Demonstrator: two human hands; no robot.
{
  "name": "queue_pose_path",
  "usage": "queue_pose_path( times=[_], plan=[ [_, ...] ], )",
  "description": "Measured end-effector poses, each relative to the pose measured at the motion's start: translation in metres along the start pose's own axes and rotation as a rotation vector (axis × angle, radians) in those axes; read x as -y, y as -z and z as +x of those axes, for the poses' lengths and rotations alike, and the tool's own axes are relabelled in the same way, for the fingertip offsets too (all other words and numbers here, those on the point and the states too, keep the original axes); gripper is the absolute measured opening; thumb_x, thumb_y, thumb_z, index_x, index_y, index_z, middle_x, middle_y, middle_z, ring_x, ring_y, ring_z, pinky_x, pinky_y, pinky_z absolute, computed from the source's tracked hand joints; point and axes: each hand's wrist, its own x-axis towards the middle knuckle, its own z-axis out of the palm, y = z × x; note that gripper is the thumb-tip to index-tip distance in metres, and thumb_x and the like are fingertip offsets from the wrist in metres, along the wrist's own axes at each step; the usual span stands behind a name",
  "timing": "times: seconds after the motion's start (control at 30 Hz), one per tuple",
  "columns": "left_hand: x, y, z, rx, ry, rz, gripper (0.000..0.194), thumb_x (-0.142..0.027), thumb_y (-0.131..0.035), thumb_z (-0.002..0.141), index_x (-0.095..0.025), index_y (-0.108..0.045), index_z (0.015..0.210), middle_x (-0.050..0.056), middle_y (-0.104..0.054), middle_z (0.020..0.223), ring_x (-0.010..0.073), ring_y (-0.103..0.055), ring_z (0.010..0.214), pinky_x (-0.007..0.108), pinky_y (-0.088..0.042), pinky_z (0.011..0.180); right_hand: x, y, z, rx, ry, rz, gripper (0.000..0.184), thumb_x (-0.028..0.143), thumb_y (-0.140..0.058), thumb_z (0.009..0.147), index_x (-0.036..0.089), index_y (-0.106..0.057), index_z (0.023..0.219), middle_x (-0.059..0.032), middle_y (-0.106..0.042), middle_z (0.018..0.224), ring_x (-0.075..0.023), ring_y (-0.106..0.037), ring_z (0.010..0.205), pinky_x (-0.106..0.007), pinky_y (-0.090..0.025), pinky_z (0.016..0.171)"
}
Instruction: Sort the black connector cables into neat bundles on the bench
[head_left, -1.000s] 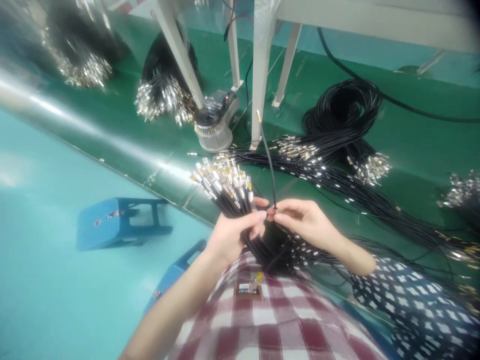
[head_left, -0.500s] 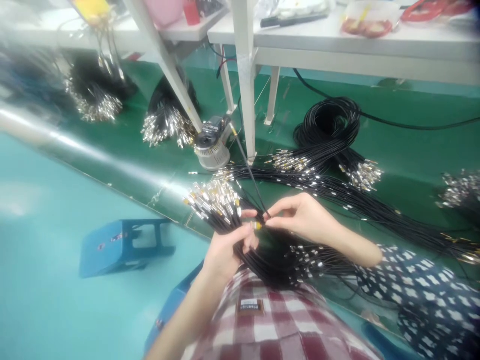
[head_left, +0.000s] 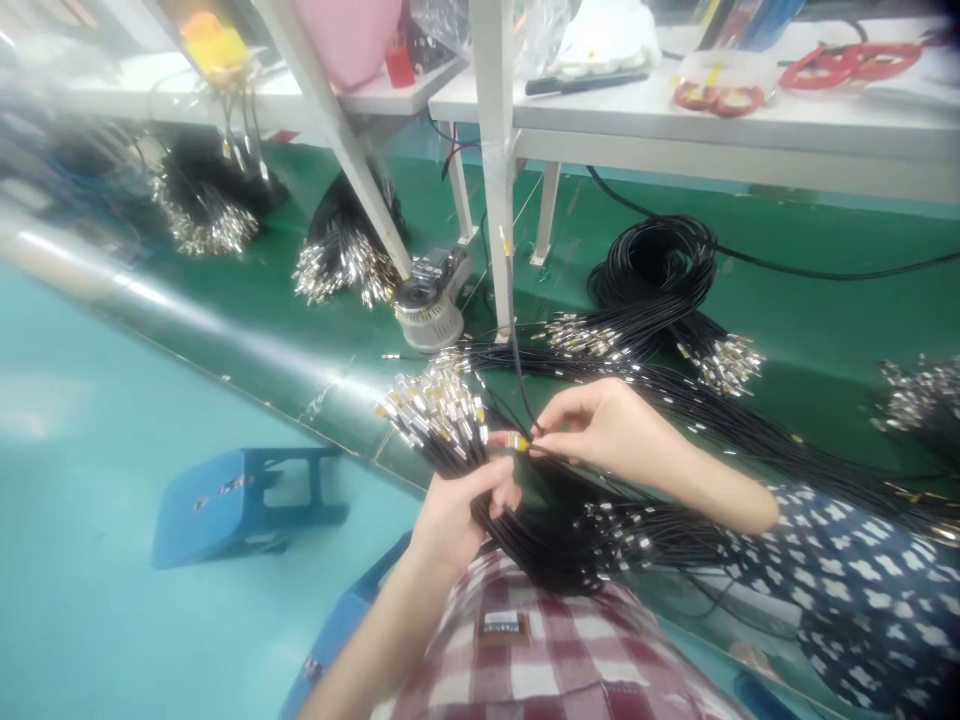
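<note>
Presently, my left hand (head_left: 450, 515) clasps the bundle (head_left: 452, 460), apparently to group its tips (head_left: 435, 408); my right hand (head_left: 607, 425) pinches one cable (head_left: 515, 345) apart.

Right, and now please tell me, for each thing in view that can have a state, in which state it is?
Left hand: closed around the cable bundle.
Cable bundle: gathered, metal ends fanned out.
Right hand: fingertips pinched on the single cable.
Single cable: slightly bent, one end free.
Thick black coil: wound in loops, on the green surface.
Long loose cables: stretched out.
Blue stool: on the floor.
</note>
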Motion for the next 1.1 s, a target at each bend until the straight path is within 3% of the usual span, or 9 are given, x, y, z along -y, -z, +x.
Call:
queue_pose_path(
  times=[0.07,0.17,0.37,0.57,0.67,0.8,0.93,1.1],
  plan=[
    [-0.001,-0.001,0.001,0.02,-0.004,0.014,0.012,-0.019,-0.072,0.07,-0.011,-0.064,0.074,-0.005,-0.045,0.042,0.0073,-0.039,0.042,0.026,-0.035,0.052,0.002,0.0,0.001,-0.009,0.073,-0.096,0.008,0.025,-0.072,0.075,0.019,-0.077,0.076,-0.0012,-0.07,0.066,-0.0122,-0.058,0.055,-0.023,-0.041,0.05],
    [-0.001,-0.002,0.005,0.042,-0.008,0.039,0.021,-0.019,-0.072,0.071,-0.012,-0.056,0.058,-0.004,-0.044,0.042,0.007,-0.039,0.041,0.027,-0.036,0.052,0.002,0.001,0.002,-0.029,0.178,-0.128,0.009,0.025,-0.07,0.079,0.021,-0.078,0.08,-0.0024,-0.071,0.079,-0.0125,-0.058,0.063,-0.024,-0.042,0.056],
    [-0.001,-0.014,0.018,0.13,0.041,0.103,0.013,-0.017,-0.071,0.07,-0.012,-0.059,0.069,-0.004,-0.048,0.042,0.0068,-0.04,0.04,0.026,-0.034,0.05,-0.008,0.004,0.006,-0.029,0.223,0.119,0.009,0.027,-0.071,0.077,0.021,-0.078,0.079,-0.0031,-0.06,0.083,-0.0121,-0.054,0.07,-0.024,-0.043,0.059],
    [0.003,-0.03,0.027,0.179,0.054,0.15,0.019,-0.017,-0.074,0.063,-0.013,-0.056,0.069,-0.006,-0.047,0.042,0.006,-0.039,0.038,0.024,-0.035,0.047,-0.019,0.002,-0.002,0.058,0.032,0.591,0.009,0.026,-0.078,0.069,0.017,-0.075,0.071,-0.0024,-0.063,0.079,-0.0126,-0.058,0.069,-0.028,-0.047,0.066],
    [0.006,-0.035,0.028,0.169,0.047,0.178,0.019,-0.019,-0.074,0.062,-0.013,-0.058,0.07,-0.006,-0.047,0.041,0.0054,-0.038,0.036,0.024,-0.035,0.046,-0.024,-0.002,-0.007,-0.005,-0.015,0.763,0.013,0.025,-0.081,0.066,0.016,-0.072,0.064,-0.0011,-0.065,0.073,-0.0113,-0.057,0.064,-0.028,-0.047,0.067],
    [0.009,-0.033,0.028,0.127,0.029,0.238,0.019,-0.019,-0.074,0.063,-0.012,-0.06,0.072,-0.006,-0.047,0.041,0.0054,-0.039,0.036,0.023,-0.034,0.045,-0.021,-0.005,-0.009,-0.075,-0.068,0.772,0.018,0.028,-0.083,0.063,0.015,-0.071,0.064,0.0003,-0.064,0.065,-0.0083,-0.052,0.056,-0.024,-0.041,0.057],
    [0.011,-0.026,0.026,0.091,0.015,0.272,0.021,-0.019,-0.076,0.062,-0.011,-0.062,0.074,-0.006,-0.048,0.042,0.0055,-0.039,0.036,0.022,-0.031,0.043,-0.014,-0.003,-0.011,-0.045,-0.169,0.703,0.023,0.034,-0.081,0.066,0.013,-0.071,0.064,0.0022,-0.059,0.055,-0.0048,-0.041,0.048,-0.022,-0.031,0.049],
    [0.015,-0.023,0.018,0.103,0.015,0.246,0.023,-0.023,-0.078,0.063,-0.011,-0.062,0.073,-0.005,-0.048,0.043,0.005,-0.038,0.036,0.023,-0.029,0.043,-0.011,0.001,-0.013,0.009,-0.2,0.647,0.028,0.034,-0.086,0.058,0.012,-0.07,0.065,0.0002,-0.065,0.063,-0.006,-0.047,0.052,-0.022,-0.033,0.05]
  ],
)
